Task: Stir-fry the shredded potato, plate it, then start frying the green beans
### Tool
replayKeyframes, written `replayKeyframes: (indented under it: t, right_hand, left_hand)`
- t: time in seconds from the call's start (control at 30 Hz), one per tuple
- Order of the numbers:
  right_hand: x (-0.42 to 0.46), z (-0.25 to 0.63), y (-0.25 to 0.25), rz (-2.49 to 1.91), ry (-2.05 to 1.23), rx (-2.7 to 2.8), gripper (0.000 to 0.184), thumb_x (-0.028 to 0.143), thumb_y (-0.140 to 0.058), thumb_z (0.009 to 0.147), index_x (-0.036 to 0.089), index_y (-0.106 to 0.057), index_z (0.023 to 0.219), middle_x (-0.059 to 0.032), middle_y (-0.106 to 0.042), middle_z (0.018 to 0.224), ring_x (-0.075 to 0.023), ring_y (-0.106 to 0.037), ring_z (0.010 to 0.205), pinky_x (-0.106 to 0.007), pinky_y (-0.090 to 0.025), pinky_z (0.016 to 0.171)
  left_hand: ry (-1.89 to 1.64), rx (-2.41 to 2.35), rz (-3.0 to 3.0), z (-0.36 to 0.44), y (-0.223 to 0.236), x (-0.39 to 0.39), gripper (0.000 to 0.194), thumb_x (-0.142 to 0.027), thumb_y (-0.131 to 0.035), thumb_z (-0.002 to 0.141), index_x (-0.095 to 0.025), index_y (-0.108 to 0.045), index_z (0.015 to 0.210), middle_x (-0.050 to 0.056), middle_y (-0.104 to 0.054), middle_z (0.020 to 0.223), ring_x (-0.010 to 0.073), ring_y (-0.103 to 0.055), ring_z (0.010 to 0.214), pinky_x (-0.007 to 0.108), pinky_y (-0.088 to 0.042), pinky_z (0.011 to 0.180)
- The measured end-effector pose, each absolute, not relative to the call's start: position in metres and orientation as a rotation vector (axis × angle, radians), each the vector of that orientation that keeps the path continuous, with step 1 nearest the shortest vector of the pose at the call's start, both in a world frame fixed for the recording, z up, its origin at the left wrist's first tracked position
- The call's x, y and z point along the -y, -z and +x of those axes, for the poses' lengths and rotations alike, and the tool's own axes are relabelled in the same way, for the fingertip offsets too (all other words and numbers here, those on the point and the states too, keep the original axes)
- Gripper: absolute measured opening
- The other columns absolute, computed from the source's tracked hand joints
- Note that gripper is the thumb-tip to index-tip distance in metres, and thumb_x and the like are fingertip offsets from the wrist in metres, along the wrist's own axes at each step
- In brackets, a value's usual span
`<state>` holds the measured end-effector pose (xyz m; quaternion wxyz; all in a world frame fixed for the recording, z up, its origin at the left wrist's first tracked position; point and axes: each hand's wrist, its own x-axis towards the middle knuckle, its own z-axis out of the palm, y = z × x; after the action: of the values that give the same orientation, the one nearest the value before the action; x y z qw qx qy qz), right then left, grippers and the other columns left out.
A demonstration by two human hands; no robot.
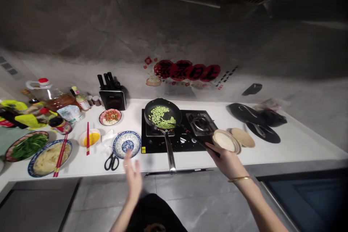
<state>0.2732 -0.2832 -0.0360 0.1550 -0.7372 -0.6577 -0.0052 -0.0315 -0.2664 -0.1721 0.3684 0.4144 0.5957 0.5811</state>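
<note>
Green beans (pixel 159 116), shelled and pale, lie spread in a dark frying pan (pixel 176 107) on the left burner. The pan's steel handle (pixel 169 152) points toward me, and neither hand touches it. My right hand (pixel 227 161) is closed around the black handle of a spatula (pixel 199 140), whose far end reaches into the pan beside the beans. Low in front of the counter, my left hand (pixel 132 175) has its fingers apart and holds nothing. Its fingertips overlap the near rim of a blue-and-white plate (pixel 119 145) in view; whether they touch it I cannot tell.
Black scissors (pixel 111 162) lie left of the plate. Further left stand a bowl of beaten egg (pixel 94 138) with chopsticks, plates of noodle-like strips (pixel 49 157) and greens (pixel 29 146), and bottles. Right of the hob (pixel 160 145) are a pale bowl (pixel 224 140) and dark lids (pixel 265 133).
</note>
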Motion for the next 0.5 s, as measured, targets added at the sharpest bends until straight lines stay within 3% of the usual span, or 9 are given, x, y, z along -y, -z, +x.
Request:
replayKeyframes:
  t: [0.1, 0.2, 0.27, 0.37, 0.5]
  right_hand:
    - [0.275, 0.248, 0.026, -2.174, -0.034, 1.87, 0.035, 0.026, -0.047, 0.082, 0.019, -0.068, 0.109, -0.0101, -0.073, 0.083, -0.0227, -0.068, 0.076, -0.028, -0.052, 0.067]
    - [0.265, 0.228, 0.021, -2.195, -0.228, 1.808, 0.037, 0.025, -0.044, 0.086, 0.017, -0.064, 0.116, -0.0099, -0.072, 0.09, -0.0224, -0.067, 0.085, -0.027, -0.051, 0.075]
    - [0.258, 0.225, 0.02, -2.173, -0.32, 1.804, 0.038, 0.028, -0.043, 0.088, 0.016, -0.061, 0.119, -0.0097, -0.072, 0.095, -0.0222, -0.066, 0.091, -0.027, -0.05, 0.078]
    - [0.246, 0.238, 0.018, -2.249, -0.336, 1.854, 0.04, 0.031, -0.043, 0.088, 0.019, -0.059, 0.122, -0.0098, -0.071, 0.1, -0.0231, -0.065, 0.094, -0.029, -0.049, 0.08]
    - [0.227, 0.271, 0.007, -2.347, -0.248, 2.063, 0.036, 0.03, -0.045, 0.086, 0.027, -0.064, 0.116, -0.0078, -0.07, 0.104, -0.0231, -0.065, 0.093, -0.03, -0.049, 0.078]
  left_hand:
    - [-1.337, -0.934, 2.036, 0.047, 0.097, 0.299, 0.059, -0.043, -0.039, 0.088, -0.023, -0.027, 0.142, 0.009, -0.022, 0.151, 0.0286, -0.015, 0.139, 0.05, -0.009, 0.113]
    - [-1.211, -0.677, 2.198, 0.109, 0.054, 0.314, 0.072, -0.044, -0.032, 0.09, -0.015, 0.002, 0.146, 0.011, -0.007, 0.153, 0.028, -0.002, 0.14, 0.049, -0.009, 0.114]
    - [-1.218, -0.682, 2.135, 0.129, 0.047, 0.319, 0.076, -0.045, -0.031, 0.09, -0.013, 0.009, 0.145, 0.012, 0.002, 0.154, 0.029, 0.003, 0.14, 0.05, -0.01, 0.113]
    - [-1.144, -0.675, 2.082, 0.132, 0.056, 0.327, 0.072, -0.042, -0.032, 0.091, -0.015, 0.004, 0.146, 0.012, -0.001, 0.154, 0.0272, -0.002, 0.14, 0.047, -0.016, 0.113]
    - [-1.076, -1.074, 1.946, 0.118, 0.084, 0.331, 0.052, -0.032, -0.031, 0.092, -0.02, -0.028, 0.142, 0.009, -0.024, 0.15, 0.0212, -0.019, 0.139, 0.039, -0.024, 0.111]
